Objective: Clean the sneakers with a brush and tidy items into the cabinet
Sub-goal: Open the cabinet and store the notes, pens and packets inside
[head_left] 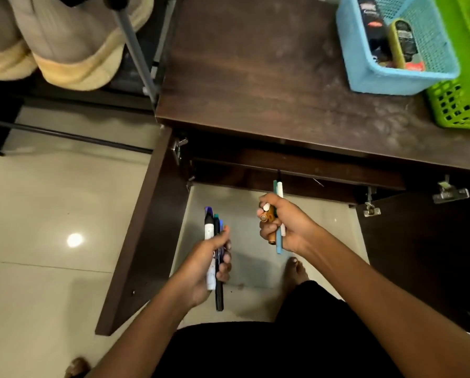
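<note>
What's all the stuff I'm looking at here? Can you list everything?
Cabinet: one, dark brown wood, centre, both doors open.
Blue basket: one, on cabinet top, right, holding small containers.
Green basket: one, right edge, beside the blue one.
Sneakers: a pair, beige with tan soles, on a dark rack, upper left.
Left bundle of pens: several, white, black, blue, teal.
Right bundle of pens: several, light blue, white, copper.
Floor: pale glossy tiles.
Left hand: grip closed on the left bundle.
Right hand: grip closed on the right bundle.
Bare foot: below the right hand.
</note>
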The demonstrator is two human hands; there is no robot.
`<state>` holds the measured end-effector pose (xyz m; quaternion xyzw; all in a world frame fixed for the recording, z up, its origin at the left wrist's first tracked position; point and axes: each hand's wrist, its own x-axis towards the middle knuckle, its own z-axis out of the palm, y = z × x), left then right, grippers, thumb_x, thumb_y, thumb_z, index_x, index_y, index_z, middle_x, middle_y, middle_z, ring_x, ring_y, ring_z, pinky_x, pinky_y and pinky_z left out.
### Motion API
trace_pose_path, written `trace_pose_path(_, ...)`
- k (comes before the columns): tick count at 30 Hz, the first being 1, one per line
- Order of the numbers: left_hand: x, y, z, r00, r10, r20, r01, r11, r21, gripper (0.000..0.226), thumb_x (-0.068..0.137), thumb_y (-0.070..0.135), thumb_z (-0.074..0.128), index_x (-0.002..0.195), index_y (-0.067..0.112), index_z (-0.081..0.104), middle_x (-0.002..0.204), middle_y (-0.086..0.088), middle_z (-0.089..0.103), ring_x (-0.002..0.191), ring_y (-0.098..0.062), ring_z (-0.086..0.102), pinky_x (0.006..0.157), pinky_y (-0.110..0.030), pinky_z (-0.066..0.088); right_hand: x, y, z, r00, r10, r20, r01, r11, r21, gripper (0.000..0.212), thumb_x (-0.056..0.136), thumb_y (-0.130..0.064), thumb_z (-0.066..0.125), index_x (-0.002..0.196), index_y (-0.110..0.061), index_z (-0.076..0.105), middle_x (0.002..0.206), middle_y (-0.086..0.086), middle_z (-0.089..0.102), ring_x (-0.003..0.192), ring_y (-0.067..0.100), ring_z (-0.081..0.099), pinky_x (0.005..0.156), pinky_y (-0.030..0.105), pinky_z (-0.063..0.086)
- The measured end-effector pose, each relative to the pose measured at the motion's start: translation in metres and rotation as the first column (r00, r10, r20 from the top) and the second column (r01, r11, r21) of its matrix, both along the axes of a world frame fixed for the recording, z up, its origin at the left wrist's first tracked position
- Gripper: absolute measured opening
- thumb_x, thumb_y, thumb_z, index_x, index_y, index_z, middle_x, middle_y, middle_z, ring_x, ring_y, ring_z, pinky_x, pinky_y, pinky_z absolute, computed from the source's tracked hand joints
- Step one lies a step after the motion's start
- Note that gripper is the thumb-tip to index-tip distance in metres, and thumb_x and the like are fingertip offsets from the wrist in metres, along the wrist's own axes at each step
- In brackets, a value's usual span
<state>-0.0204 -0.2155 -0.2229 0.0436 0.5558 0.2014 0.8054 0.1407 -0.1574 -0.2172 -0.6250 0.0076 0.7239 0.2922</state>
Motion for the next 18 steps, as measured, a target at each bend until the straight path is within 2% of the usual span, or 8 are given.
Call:
trace_pose_path(6, 0.017, 0.022, 0.006, 0.996, 0.07, 0.061, -0.077, 0.99, 0.117, 0.041, 0.09, 0.046, 0.051, 0.067, 0.013, 0.048, 0.045, 0.003, 0.039, 0.032, -0.006, 0.035, 0.032, -0.013, 0.026, 0.008, -0.001, 0.03, 1.0, -0.018, -0.018, 0.02, 0.997, 0.071, 0.025, 0.092, -0.018, 0.051, 0.069, -0.012, 0.046, 0.051, 0.003, 0.05, 0.034, 0.007, 0.028, 0.031, 0.011, 0.026)
trace_pose_path(10, 0.026, 0.03, 0.016, 0.993, 0.112, 0.036, -0.116, 0.983, 0.141, 0.04, 0.092, 0.044, 0.051, 0.068, 0.012, 0.048, 0.044, 0.003, 0.04, 0.031, -0.005, 0.035, 0.032, -0.013, 0.026, 0.024, -0.018, 0.063, 0.974, -0.189, -0.127, 0.203, 0.974, 0.105, 0.027, 0.094, -0.016, 0.046, 0.068, -0.011, 0.041, 0.041, 0.002, 0.047, 0.028, 0.006, 0.023, 0.031, 0.01, 0.022)
trace_pose_path(13, 0.037, 0.037, 0.012, 0.993, 0.116, -0.02, -0.111, 0.982, 0.151, 0.039, 0.093, 0.04, 0.052, 0.069, 0.01, 0.049, 0.044, 0.002, 0.04, 0.032, -0.006, 0.035, 0.033, -0.013, 0.027, 0.033, -0.053, 0.069, 0.955, -0.238, -0.178, 0.253, 0.966, 0.063, 0.03, 0.094, -0.016, 0.046, 0.066, -0.011, 0.039, 0.045, 0.002, 0.046, 0.026, 0.006, 0.022, 0.03, 0.011, 0.022)
trace_pose_path(16, 0.047, 0.048, -0.002, 0.993, 0.09, -0.076, -0.076, 0.983, 0.167, 0.035, 0.094, 0.036, 0.052, 0.071, 0.009, 0.05, 0.045, 0.001, 0.042, 0.034, -0.007, 0.037, 0.034, -0.014, 0.03, 0.05, -0.076, 0.077, 0.966, -0.216, -0.142, 0.227, 0.972, 0.064, 0.028, 0.093, -0.016, 0.05, 0.066, -0.011, 0.044, 0.05, 0.003, 0.051, 0.029, 0.006, 0.024, 0.031, 0.012, 0.025)
trace_pose_path(18, 0.05, 0.057, -0.009, 0.99, 0.072, -0.12, -0.05, 0.983, 0.179, 0.032, 0.095, 0.031, 0.052, 0.073, 0.008, 0.05, 0.044, 0.001, 0.042, 0.033, -0.007, 0.038, 0.034, -0.014, 0.03, 0.062, -0.076, 0.084, 0.984, -0.165, -0.059, 0.171, 0.98, 0.102, 0.027, 0.092, -0.017, 0.052, 0.066, -0.011, 0.046, 0.051, 0.003, 0.053, 0.033, 0.006, 0.026, 0.032, 0.012, 0.026)
